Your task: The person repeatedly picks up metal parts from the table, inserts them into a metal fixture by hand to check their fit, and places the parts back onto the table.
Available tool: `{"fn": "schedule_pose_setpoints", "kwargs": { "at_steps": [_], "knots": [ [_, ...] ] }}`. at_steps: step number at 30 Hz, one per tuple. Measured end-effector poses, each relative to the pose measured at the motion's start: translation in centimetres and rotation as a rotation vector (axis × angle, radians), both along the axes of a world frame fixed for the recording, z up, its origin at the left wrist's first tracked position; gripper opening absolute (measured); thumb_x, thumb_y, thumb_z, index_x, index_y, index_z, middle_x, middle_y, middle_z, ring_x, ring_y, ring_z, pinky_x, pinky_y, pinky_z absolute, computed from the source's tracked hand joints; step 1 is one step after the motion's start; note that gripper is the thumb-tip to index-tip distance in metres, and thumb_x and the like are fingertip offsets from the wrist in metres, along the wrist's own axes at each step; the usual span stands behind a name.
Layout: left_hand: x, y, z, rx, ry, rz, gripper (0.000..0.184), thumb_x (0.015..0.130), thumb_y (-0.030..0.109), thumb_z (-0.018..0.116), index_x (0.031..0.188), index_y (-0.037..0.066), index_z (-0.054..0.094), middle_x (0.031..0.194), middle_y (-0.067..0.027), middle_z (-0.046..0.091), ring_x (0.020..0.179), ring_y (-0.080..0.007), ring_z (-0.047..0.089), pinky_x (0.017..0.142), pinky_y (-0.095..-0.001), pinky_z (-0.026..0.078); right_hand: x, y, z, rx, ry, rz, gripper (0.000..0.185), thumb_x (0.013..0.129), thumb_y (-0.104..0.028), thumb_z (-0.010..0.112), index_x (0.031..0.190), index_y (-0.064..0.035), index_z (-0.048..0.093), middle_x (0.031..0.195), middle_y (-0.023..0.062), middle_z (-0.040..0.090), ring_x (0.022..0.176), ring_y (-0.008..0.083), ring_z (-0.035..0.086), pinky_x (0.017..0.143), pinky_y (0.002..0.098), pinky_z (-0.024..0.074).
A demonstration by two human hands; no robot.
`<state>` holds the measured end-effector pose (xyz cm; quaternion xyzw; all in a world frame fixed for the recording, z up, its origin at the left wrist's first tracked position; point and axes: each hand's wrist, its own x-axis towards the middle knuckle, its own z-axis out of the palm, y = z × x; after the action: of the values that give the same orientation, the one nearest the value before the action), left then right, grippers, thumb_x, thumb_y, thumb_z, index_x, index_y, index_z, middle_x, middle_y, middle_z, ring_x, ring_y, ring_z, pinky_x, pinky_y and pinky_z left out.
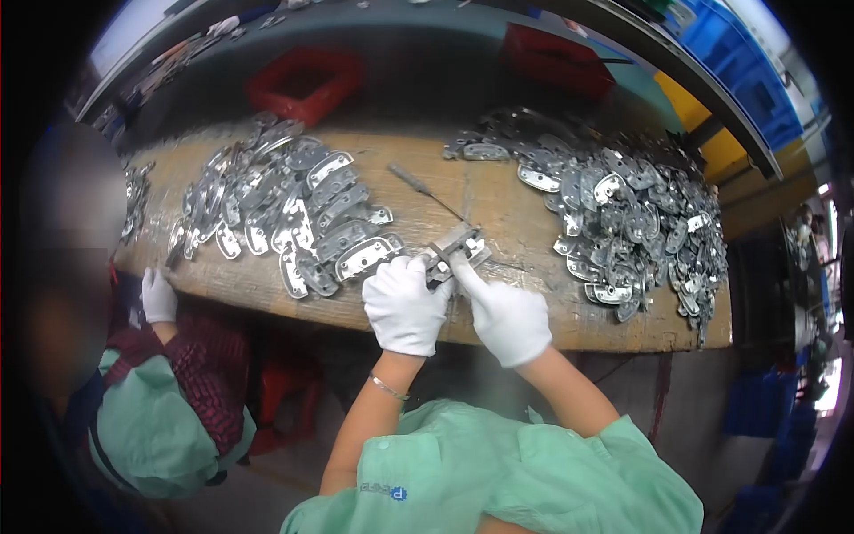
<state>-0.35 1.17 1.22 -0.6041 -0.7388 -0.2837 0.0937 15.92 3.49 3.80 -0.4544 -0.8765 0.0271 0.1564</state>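
1. The left hand (405,304), in a white glove, has its fingers curled closed around the near left side of a metal piece (459,238).
2. The right hand (509,313), gloved too, lays its outstretched index finger on that piece; its other fingers are folded, and whether they grip anything I cannot tell.
3. The metal piece sits near the middle of the workbench's (498,200) near edge; the gloves cover part of it.
4. At the near edge, toward the left corner, is a co-worker's gloved hand (159,296).
5. Left of the hands, a spread of metal plates (336,206) reaches across the bench, its closest plates just beside the left glove.
6. A bigger heap of metal parts (636,222) fills the right end, well apart from the right glove.
7. Just beyond the piece lies a screwdriver (410,179), its shaft slanting toward it, between the two piles.
8. Past the far edge stand a red bin (302,109) on the left and another red bin (569,78) on the right.
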Motion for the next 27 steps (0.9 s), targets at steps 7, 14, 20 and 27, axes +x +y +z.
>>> {"fn": "schedule_pose_setpoints", "kwargs": {
  "at_steps": [7,14,20,27],
  "knots": [
    [0.4,0.0,0.2,0.040,-0.021,-0.041,0.050,0.075,0.036,0.091,0.116,0.014,0.073,0.106,-0.0065,0.067,0.101,-0.0297,0.063,0.089,-0.0451,0.047,10.2,7.6,0.9,0.085,0.518,-0.408,0.062,0.094,-0.032,0.073,0.152,-0.0143,0.060,0.104,0.0219,0.079,0.081,0.0303,0.079,0.076,0.0422,0.0608],
    [-0.5,-1.1,0.6,0.252,-0.175,-0.244,0.040,0.075,0.013,0.092,0.109,0.013,0.073,0.110,-0.0068,0.071,0.105,-0.0301,0.066,0.095,-0.0435,0.049,18.0,14.5,0.2,0.051,0.264,-0.732,0.044,0.102,-0.047,0.062,0.140,-0.0250,0.071,0.111,0.0231,0.077,0.101,0.0424,0.074,0.089,0.0512,0.0580],
    [-5.0,-1.8,2.3,0.355,-0.259,-0.058,0.026,0.084,0.015,0.088,0.104,0.012,0.072,0.107,-0.0082,0.070,0.105,-0.0292,0.065,0.091,-0.0430,0.050,13.6,10.5,1.2,0.000,0.324,-0.657,0.036,0.103,-0.045,0.063,0.114,-0.0148,0.079,0.098,0.0212,0.076,0.091,0.0423,0.074,0.081,0.0503,0.0581],
    [-10.4,1.0,1.3,0.172,0.145,0.005,0.015,0.094,0.021,0.077,0.097,0.007,0.073,0.101,-0.0098,0.072,0.092,-0.0316,0.066,0.082,-0.0444,0.052,8.1,7.8,1.0,-0.335,0.247,-0.327,0.035,0.101,-0.043,0.063,0.107,-0.0138,0.081,0.099,0.0175,0.078,0.090,0.0349,0.077,0.085,0.0434,0.0598]
  ]
}}
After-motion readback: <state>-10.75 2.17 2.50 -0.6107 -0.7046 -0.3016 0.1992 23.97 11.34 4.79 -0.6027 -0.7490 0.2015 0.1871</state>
